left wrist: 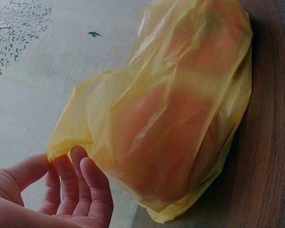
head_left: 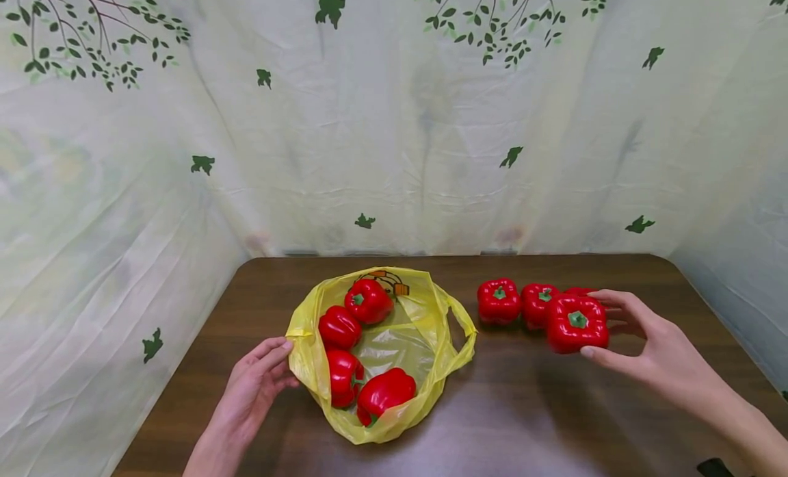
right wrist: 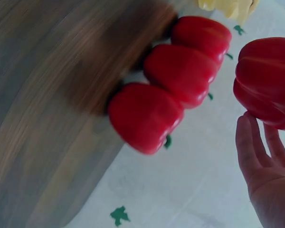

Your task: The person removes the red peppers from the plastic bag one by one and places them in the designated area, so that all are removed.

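A yellow plastic bag [head_left: 400,343] stands with its mouth spread on the table, several red bell peppers [head_left: 369,301] inside it. My left hand [head_left: 255,384] pinches the bag's left rim between thumb and fingers; the left wrist view shows this hand [left wrist: 71,190] at a corner of the bag [left wrist: 156,137], peppers showing through the film. Right of the bag, my right hand [head_left: 659,347] grips a red bell pepper [head_left: 577,323] with a green stem, raised above the table. In the right wrist view, the fingertips meet the underside of this pepper [right wrist: 268,85].
Three more red bell peppers [head_left: 499,301] stand in a row behind and left of the held one, the rightmost partly hidden by it. The dark wooden table [head_left: 505,422] ends at a pale curtain [head_left: 394,155] with leaf prints. A small black object [head_left: 714,467] shows at the lower right.
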### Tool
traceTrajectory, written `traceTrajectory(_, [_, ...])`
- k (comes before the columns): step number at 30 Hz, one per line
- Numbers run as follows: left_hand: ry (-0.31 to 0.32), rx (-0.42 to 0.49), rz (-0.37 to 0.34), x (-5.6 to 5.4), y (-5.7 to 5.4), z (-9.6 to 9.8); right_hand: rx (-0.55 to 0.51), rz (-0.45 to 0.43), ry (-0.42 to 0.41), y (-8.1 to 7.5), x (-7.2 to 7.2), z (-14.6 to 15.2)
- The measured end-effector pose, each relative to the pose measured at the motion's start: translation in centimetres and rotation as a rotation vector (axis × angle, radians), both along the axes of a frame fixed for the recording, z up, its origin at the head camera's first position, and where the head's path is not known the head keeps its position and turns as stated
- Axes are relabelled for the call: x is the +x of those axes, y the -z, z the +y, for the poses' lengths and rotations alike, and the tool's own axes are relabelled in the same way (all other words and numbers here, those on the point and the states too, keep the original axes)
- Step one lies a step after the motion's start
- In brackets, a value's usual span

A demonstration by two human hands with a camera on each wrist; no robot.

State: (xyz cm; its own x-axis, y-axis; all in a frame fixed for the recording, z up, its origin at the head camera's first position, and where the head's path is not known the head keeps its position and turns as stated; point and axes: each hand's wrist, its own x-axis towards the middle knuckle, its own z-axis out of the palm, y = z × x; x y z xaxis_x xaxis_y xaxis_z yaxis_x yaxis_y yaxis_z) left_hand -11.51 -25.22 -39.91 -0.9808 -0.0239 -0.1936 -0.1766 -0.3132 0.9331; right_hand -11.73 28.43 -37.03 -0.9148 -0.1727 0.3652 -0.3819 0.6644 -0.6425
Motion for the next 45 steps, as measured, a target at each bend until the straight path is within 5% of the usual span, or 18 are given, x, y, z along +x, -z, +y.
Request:
traceTrajectory(14, [-0.023,-0.009,-0.017,0.2,0.0,0.0,0.113,0.043,0.030,0.3,0.1,3.5])
traceTrajectory(34, [-0.017,-0.014,-0.004,0.4,0.1,-0.2,0.106,-0.239,0.158,2.5,-1.8,8.9])
traceTrajectory(45, [-0.012,-0.013,0.001,0.1,0.4,0.1,0.111,-0.280,0.178,3.7,-2.5,11.7])
